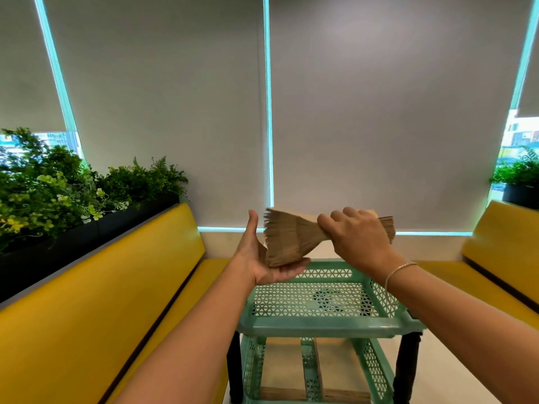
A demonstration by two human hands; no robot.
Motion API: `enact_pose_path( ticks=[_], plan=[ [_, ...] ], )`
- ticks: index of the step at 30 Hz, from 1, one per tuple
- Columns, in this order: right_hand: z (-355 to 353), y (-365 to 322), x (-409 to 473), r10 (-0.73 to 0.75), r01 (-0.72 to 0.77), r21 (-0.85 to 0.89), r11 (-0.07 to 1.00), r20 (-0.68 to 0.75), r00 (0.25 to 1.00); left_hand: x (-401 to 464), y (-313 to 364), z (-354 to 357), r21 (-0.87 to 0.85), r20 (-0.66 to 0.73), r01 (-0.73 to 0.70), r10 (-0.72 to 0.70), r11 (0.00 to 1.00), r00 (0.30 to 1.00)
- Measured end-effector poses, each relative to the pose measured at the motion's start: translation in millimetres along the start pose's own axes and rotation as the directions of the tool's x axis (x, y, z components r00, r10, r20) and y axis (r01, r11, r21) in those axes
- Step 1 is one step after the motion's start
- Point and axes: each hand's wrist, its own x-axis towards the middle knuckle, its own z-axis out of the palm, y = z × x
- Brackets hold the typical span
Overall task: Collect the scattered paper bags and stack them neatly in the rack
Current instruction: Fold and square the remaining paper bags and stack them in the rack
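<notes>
A thick bundle of brown paper bags (287,239) is held in the air above the green rack (320,326), its edges fanned out to the left. My right hand (360,239) grips the bundle around its middle from above. My left hand (264,262) is open, palm up, and supports the fanned lower end with straight fingers. The rack's top tray has a perforated floor with nothing on it. In the lower tier more brown paper bags (318,365) stand and lie, partly hidden by the top tray.
Yellow padded benches run along the left (116,287) and right (501,258). A black planter with green plants (73,193) sits behind the left bench. Grey roller blinds cover the windows ahead. A white table surface (455,374) lies under the rack.
</notes>
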Motion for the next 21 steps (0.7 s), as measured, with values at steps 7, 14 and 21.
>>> enact_pose_path(
  ticks=[7,14,21],
  plan=[
    [19,-3,-36,-0.183,0.177,-0.051,0.983,-0.146,0.972,0,8,7,0.342,-0.062,0.053,-0.034,0.938,0.998],
    [21,9,-43,-0.011,0.004,-0.067,0.998,-0.104,0.995,10,7,1,0.332,-0.038,-0.110,0.130,0.937,0.991],
    [-2,47,-45,0.210,-0.826,0.544,0.150,0.798,0.564,6,13,-26,0.307,0.016,-0.307,0.318,0.901,0.948]
  ],
)
